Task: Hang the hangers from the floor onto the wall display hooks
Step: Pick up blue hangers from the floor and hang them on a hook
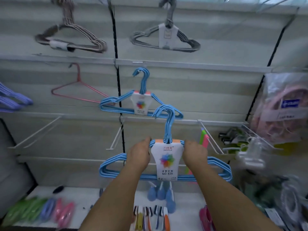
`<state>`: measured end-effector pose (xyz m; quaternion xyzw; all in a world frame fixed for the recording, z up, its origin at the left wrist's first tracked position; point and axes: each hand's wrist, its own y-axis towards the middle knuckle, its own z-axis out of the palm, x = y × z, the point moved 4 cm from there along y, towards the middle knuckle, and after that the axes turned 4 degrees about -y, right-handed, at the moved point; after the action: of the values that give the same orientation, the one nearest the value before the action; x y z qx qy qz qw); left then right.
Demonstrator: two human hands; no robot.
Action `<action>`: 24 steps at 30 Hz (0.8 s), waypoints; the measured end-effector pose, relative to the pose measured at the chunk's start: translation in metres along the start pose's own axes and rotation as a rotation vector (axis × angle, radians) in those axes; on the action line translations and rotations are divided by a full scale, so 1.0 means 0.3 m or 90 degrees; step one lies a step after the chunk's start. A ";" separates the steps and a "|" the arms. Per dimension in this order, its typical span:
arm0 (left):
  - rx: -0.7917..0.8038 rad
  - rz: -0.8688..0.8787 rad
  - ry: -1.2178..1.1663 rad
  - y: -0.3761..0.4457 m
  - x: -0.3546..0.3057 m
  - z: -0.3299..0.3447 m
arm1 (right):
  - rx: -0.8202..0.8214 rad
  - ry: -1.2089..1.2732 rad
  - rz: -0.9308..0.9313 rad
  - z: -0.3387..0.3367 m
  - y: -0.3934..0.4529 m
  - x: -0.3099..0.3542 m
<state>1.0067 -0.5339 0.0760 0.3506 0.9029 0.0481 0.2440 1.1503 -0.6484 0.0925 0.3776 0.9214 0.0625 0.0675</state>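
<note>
- Blue hanger bundle (168, 176) held up in front of the wall display, hook necks pointing up, bottom bars level. It sits lower than, and partly overlaps in view, a 2nd blue bundle (141, 104) already on a wall hook.
- Left hand (139, 156) grips the bundle's left shoulder just beside the white card label (167, 160), fingers curled over the wires.
- Right hand (194, 155) grips the right shoulder the same way, thumb and fingers wrapped round; neither hand has anything else in it.
- Handling, as a judgement: several thin coated-wire hangers banded by the card, so light and fairly stiff as 1 unit, though the ends may splay or rattle. Coating looks smooth, likely a bit slippery.
- Best hold looks like the present one: both shoulders close to the neck, which keeps the clustered hook tops (164, 110) steady and aimed. Gripping the card alone could tear it.
- Likely step: raising the bundle so the hooks pass over a prong. Cannot tell which prong is meant; white wire prongs (116, 139) stand out from the rail below the hung bundle.
- Risk: hooks not aligned may catch singly on the prong.
- Elsewhere: grey hangers (166, 39) and brown ones (71, 39) hang higher up; 1 pink hanger (78, 90) at left; clips on the shelf (83, 202) below.
</note>
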 end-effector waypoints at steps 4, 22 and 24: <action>-0.050 0.010 0.005 0.100 0.053 -0.078 | -0.023 -0.003 -0.001 -0.064 0.102 0.072; -0.237 0.023 0.009 0.562 0.062 -0.304 | -0.146 0.127 0.020 -0.242 0.558 0.205; -0.231 0.026 0.019 0.611 0.072 -0.311 | -0.147 0.141 0.029 -0.242 0.590 0.220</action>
<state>1.0604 -0.3745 0.1962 0.3181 0.8756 0.2206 0.2889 1.2129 -0.4816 0.1883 0.3788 0.9010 0.2111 0.0071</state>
